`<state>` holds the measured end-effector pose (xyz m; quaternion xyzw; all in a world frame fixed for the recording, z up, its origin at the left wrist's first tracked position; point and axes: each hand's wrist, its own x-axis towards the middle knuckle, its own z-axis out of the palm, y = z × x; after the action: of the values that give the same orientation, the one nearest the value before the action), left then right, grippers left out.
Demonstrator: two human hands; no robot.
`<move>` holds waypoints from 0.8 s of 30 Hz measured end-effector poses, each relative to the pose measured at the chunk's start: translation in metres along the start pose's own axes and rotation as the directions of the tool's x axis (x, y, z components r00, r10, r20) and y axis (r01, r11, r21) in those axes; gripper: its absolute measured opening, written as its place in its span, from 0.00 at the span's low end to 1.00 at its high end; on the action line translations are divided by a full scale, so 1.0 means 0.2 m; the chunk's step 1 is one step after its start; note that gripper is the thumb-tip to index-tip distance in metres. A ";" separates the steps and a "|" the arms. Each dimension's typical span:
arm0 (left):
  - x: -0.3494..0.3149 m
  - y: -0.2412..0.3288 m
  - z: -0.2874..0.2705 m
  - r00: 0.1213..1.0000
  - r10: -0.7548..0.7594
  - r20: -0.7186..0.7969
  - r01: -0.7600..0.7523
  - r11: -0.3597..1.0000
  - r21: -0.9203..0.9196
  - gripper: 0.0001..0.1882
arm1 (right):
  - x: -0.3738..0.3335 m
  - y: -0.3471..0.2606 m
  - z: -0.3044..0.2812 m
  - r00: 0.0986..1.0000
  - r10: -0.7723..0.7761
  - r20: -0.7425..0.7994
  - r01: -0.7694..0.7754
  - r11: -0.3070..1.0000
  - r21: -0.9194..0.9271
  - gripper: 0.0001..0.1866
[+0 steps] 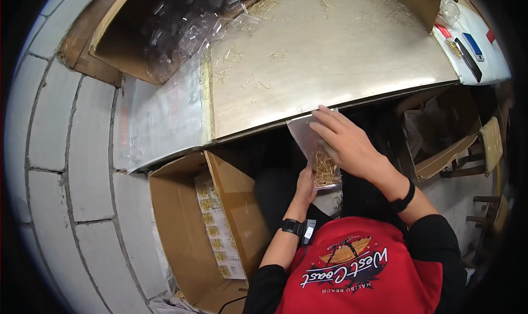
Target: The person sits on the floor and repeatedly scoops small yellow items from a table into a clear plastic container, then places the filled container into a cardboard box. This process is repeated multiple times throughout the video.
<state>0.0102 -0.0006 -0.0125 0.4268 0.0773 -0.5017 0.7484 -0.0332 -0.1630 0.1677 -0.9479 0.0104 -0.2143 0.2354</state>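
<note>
A clear box [329, 185] of gold hooks [325, 170] is best held level by the left hand [306, 185] (finger grip indiscernible), beneath the right hand [342, 140], fingers slightly spread.

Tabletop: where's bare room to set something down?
Tabletop: widest bare patch is centre-right, bordered by the near edge, the loose gold wire pieces on the left and the cardboard flap at upper right. Crowded: the far part, strewn with more wire pieces, and the upper left, where clear plastic cases fill the mouth of a cardboard box.
</note>
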 end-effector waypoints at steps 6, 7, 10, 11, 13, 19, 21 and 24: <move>-0.04 0.01 0.01 0.999 0.041 0.010 -0.041 0.999 -0.003 0.24 | -0.29 0.06 -0.01 0.996 0.067 0.066 -0.080 0.970 0.229 0.25; -0.05 0.01 0.00 0.999 0.033 0.033 -0.033 0.999 -0.003 0.24 | -0.33 0.07 0.02 0.995 0.075 0.068 -0.090 0.964 0.251 0.26; -0.06 -0.01 -0.05 1.000 0.008 0.019 -0.009 1.000 0.010 0.25 | -0.40 0.02 0.13 0.994 0.091 0.053 -0.103 0.945 0.309 0.28; -0.06 -0.01 -0.04 0.999 0.034 0.035 -0.034 0.999 0.004 0.25 | -0.40 0.00 0.16 0.994 0.082 0.067 -0.099 0.944 0.316 0.29; -0.06 -0.01 -0.02 0.994 0.086 0.064 -0.085 0.996 -0.012 0.25 | -0.43 -0.01 0.25 0.973 0.015 0.232 -0.089 0.947 0.309 0.29; -0.10 -0.02 -0.04 0.997 0.034 0.076 -0.037 0.999 0.037 0.27 | -0.44 -0.04 0.29 0.962 0.021 0.273 -0.104 0.950 0.295 0.25; -0.13 -0.02 -0.04 0.999 -0.012 0.052 0.010 0.999 0.040 0.27 | -0.45 -0.04 0.31 0.971 0.015 0.237 -0.074 0.967 0.243 0.23; -0.16 0.00 -0.06 0.997 -0.058 0.051 0.047 0.977 0.206 0.29 | -0.49 -0.03 0.37 0.909 -0.053 0.414 -0.102 0.933 0.345 0.26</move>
<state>-0.0021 0.0285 -0.0030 0.4852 0.0152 -0.5384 0.6889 -0.0933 -0.1139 0.0722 -0.9124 -0.0672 -0.0026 0.4037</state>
